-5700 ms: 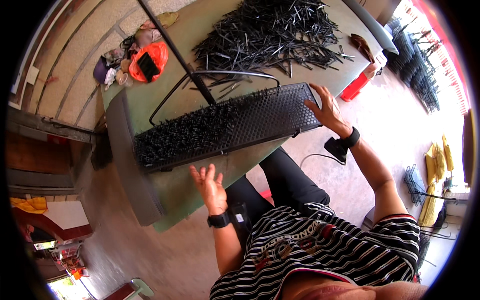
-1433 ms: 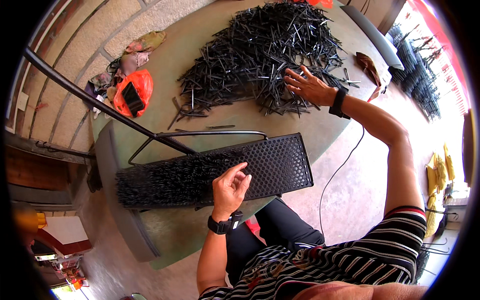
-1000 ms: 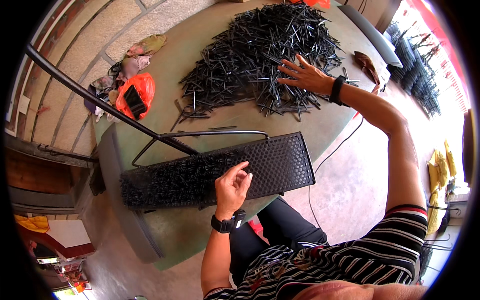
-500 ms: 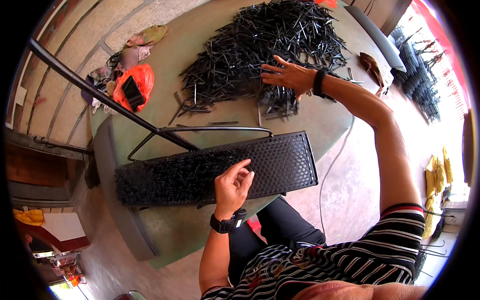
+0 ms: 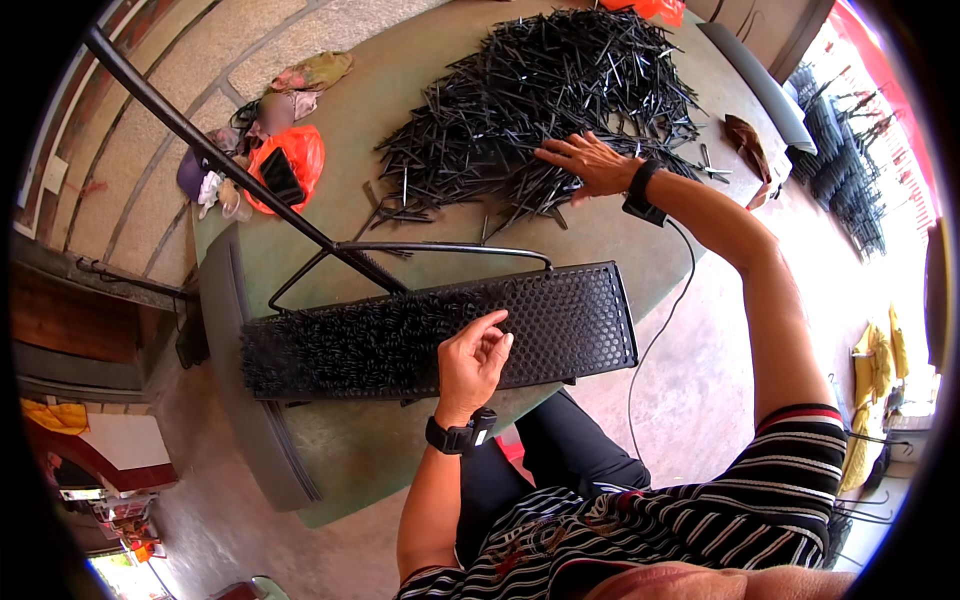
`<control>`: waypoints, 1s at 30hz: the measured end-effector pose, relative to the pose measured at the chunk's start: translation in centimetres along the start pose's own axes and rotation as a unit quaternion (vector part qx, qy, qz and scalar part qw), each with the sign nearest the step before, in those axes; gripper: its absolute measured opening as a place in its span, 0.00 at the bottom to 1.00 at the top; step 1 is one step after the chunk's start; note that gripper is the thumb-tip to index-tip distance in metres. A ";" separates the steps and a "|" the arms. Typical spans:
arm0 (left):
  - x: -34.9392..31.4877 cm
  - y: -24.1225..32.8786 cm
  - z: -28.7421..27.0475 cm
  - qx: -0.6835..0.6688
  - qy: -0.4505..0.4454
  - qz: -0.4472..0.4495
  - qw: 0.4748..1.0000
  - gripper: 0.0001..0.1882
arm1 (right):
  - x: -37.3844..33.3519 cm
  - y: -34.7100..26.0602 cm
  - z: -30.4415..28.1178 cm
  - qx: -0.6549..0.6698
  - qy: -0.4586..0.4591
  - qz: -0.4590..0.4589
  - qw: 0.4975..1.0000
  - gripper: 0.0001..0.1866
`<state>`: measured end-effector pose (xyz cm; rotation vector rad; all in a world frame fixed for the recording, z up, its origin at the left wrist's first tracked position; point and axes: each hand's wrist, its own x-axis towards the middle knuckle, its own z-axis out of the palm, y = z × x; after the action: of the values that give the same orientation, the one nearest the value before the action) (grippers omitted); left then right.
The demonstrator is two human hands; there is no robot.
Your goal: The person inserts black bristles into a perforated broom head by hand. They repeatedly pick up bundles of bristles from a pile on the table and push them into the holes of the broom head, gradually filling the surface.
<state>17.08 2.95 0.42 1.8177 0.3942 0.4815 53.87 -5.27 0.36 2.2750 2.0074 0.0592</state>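
A long black broom head (image 5: 340,350) lies across the near side of the table, tufted with black bristles on its left part; its right part is a bare plate with rows of holes (image 5: 570,325). My left hand (image 5: 472,365) hovers over it where tufts meet holes, fingers curled and thumb near the index finger; anything between them is too small to make out. My right hand (image 5: 597,168) reaches to the near right edge of a big heap of thin black bristle strips (image 5: 560,80), fingers spread, touching the strips.
A black pole (image 5: 200,140) with a brace rises from the broom head toward the far left. A phone (image 5: 281,178) lies on an orange bag (image 5: 308,155) beside crumpled cloths. Grey sheets (image 5: 250,370) hang over the table's left edge. A cable (image 5: 660,325) runs down at right.
My right hand has pulled back slightly to the right, and some strips at the heap's near edge have shifted. The whole view has moved slightly; my left hand keeps its curled pose.
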 end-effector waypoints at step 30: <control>-0.1 0.7 -0.2 -0.046 -0.016 -0.005 0.999 0.12 | 4.2 -1.8 2.7 -0.055 0.007 -0.181 0.982 0.24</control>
<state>16.89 2.86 1.18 1.7316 0.3540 0.4558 52.89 -1.01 -2.74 1.8179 2.3262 0.1498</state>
